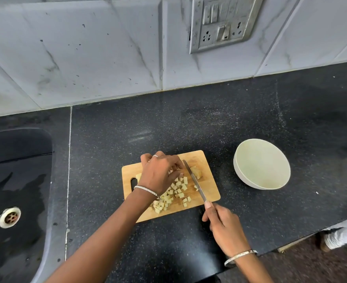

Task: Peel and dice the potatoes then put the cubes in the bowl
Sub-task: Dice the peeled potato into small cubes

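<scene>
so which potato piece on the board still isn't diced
The large chunk right of the knife blade, toward the bowl; the other pieces are all small cubes.

We see the right hand (223, 225) gripping the knife (195, 181), its blade lying across the cutting board (208, 188) between the potato cubes (174, 194) and an uncut potato piece (196, 172). The left hand (160, 172) arches over the cubes, fingertips beside the blade. The bowl (238, 167) stands apart, right of the board.
</scene>
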`<state>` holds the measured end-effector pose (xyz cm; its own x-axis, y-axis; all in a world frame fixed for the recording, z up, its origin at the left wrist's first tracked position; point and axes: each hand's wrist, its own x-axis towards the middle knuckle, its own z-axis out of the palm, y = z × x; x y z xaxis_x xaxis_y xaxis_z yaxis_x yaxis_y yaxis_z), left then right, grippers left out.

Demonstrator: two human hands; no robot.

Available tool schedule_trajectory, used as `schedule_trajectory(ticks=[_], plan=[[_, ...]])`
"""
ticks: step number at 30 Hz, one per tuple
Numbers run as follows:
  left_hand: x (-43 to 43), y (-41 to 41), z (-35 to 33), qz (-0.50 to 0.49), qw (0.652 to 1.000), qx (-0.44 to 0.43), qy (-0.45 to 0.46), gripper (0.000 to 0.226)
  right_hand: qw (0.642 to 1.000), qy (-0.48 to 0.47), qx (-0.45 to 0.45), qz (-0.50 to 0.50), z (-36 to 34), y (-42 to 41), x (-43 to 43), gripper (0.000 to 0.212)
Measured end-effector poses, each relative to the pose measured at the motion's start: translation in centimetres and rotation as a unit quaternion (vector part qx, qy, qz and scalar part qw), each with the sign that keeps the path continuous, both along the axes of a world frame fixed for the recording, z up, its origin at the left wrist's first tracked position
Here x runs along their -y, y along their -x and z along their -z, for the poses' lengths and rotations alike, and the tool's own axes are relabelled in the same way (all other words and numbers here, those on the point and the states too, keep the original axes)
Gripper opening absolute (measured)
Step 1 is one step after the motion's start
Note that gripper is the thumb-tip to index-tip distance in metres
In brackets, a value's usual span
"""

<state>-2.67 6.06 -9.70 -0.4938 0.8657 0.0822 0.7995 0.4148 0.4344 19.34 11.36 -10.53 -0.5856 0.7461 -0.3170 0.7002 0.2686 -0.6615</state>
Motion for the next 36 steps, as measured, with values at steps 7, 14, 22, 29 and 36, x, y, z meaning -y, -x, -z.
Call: schedule_trajectory(ticks=[7, 14, 22, 29, 36], plan=[[0.9, 0.1, -1.7, 0.082, 0.993, -0.072, 0.04, 0.049, 0.996, -0.05, 0.038, -0.068, -2.1, 0.5, -0.3, 0.044], [0.4, -0.8, -1.2, 0.185, 0.978, -0.095, 0.011, 0.015, 0.991, -0.053, 0.05, -0.113, -3.7, 1.1, -1.2, 0.05], [0.8, 1.5, -0.8, 0.093, 0.991, -0.097, 0.028, 0.011, 0.99, -0.029, 0.054, -0.126, -4.7, -2.3, -3.0, 0.051], [0.7, -0.9, -0.8, 0.086, 0.992, -0.07, 0.066, 0.039, 1.0, -0.014, -0.004, 0.005, -4.3, -4.0, -4.0, 0.042], [0.6, -1.2, -0.1, 0.047, 0.99, -0.115, 0.064, 0.022, 0.999, -0.015, -0.031, 0.031, -2.7, -3.3, -3.4, 0.041]])
